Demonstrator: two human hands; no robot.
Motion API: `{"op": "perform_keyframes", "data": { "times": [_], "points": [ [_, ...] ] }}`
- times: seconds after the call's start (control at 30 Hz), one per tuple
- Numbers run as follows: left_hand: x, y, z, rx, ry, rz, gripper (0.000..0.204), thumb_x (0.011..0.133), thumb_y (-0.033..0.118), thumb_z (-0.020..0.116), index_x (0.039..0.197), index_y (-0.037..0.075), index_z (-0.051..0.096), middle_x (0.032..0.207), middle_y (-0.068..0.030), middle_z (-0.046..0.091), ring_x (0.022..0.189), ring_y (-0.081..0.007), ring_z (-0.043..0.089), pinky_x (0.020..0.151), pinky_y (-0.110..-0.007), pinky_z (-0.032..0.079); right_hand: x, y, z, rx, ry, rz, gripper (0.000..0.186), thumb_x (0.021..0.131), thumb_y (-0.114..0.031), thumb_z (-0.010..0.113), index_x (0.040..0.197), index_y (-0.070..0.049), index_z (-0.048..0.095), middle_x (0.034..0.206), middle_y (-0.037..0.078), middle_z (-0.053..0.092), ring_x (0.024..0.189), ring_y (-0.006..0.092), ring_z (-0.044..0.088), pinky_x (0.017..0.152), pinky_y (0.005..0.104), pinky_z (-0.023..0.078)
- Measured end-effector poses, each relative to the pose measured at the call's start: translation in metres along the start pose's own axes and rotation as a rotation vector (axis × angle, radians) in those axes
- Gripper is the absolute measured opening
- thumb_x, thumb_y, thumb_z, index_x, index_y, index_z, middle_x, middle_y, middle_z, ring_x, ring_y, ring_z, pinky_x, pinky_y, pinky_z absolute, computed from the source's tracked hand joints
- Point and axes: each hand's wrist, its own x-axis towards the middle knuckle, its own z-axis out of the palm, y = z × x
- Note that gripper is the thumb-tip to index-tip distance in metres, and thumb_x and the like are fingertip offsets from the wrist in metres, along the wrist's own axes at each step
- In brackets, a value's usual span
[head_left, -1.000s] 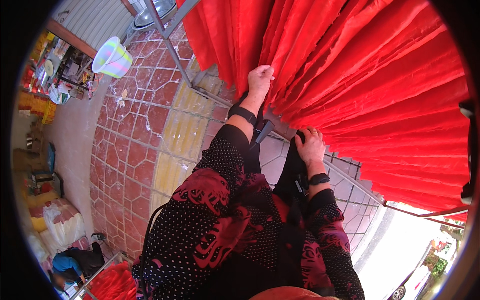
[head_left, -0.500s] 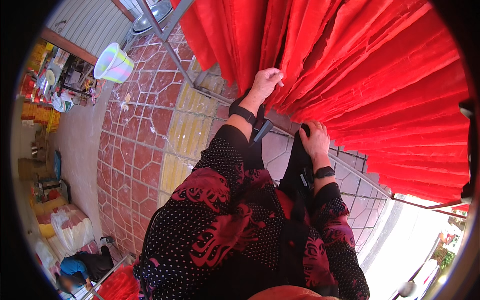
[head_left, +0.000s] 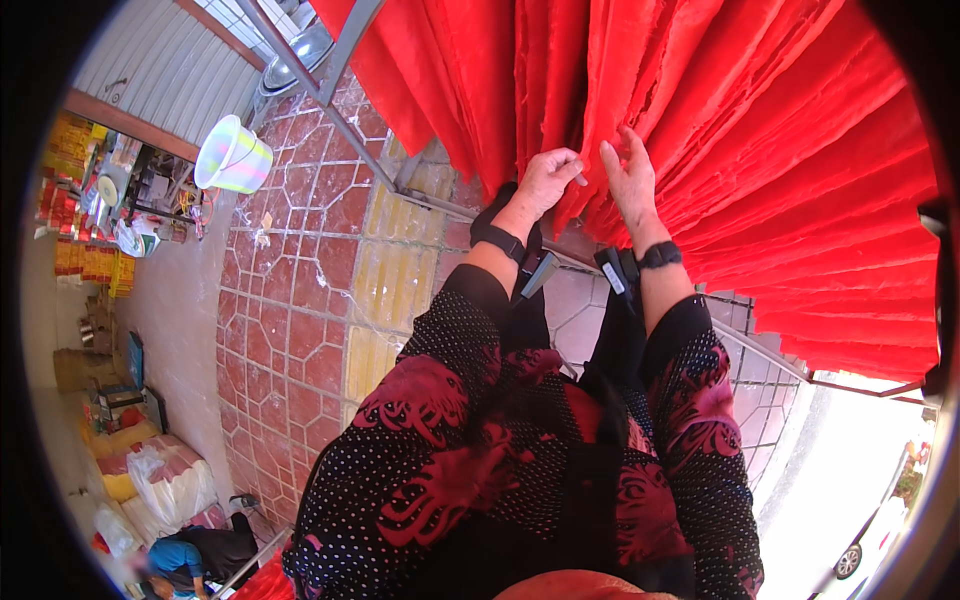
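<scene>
Long red sheets (head_left: 470, 90) with rough, frayed edges hang in many folds ahead of me; whether they are cloth or paper I cannot tell. My left hand (head_left: 548, 182) is in front of their lower ends, its fingers curled together near the thumb. Anything pinched there is too small to make out. Just to its right, my right hand (head_left: 630, 188) is raised before the folds with fingers apart and nothing visible in them. Both wrists wear black bands, and patterned dark sleeves cover my forearms.
A metal frame (head_left: 345, 125) runs beside and below the sheets. On the left, a pastel striped bucket (head_left: 232, 158) stands on red paving (head_left: 290, 330). Wrapped bundles (head_left: 170, 480) lie farther back, near a bending person in blue (head_left: 185, 560). A car (head_left: 865, 560) shows at lower right.
My right hand has risen from low near my knee to the folds beside my left hand, its fingers spreading. The left hand has shifted slightly right and down in the picture.
</scene>
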Motion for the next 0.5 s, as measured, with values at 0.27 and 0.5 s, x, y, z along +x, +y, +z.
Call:
{"op": "perform_keyframes", "data": {
  "times": [0.27, 0.5],
  "points": [
    [-0.005, 0.003, -0.003, -0.067, -0.092, 0.028, 0.016, 0.090, 0.018, 0.057, 0.094, 0.004, 0.063, 0.079, -0.0022, 0.065, 0.075, -0.0073, 0.054, 0.072, -0.022, 0.041, 0.022, 0.014, -0.001, -0.093, 0.033, 0.163, 0.045, 0.087, -0.038, 0.057, 0.113, -0.001, 0.060, 0.101, 0.022, 0.064, 0.098, 0.0328, 0.062, 0.084, 0.0385, 0.048],
    [-0.006, 0.005, -0.029, -0.251, 0.027, -0.013, 0.008, 0.087, 0.015, 0.062, 0.090, 0.008, 0.062, 0.080, 0.0071, 0.056, 0.071, -0.0046, 0.048, 0.068, -0.019, 0.039, 0.008, 0.038, -0.016, 0.494, 0.029, 0.117, 0.019, 0.093, -0.020, 0.057, 0.101, -0.003, 0.064, 0.088, -0.004, 0.063, 0.079, 0.0049, 0.052, 0.072, 0.0215, 0.044]
  ]
}}
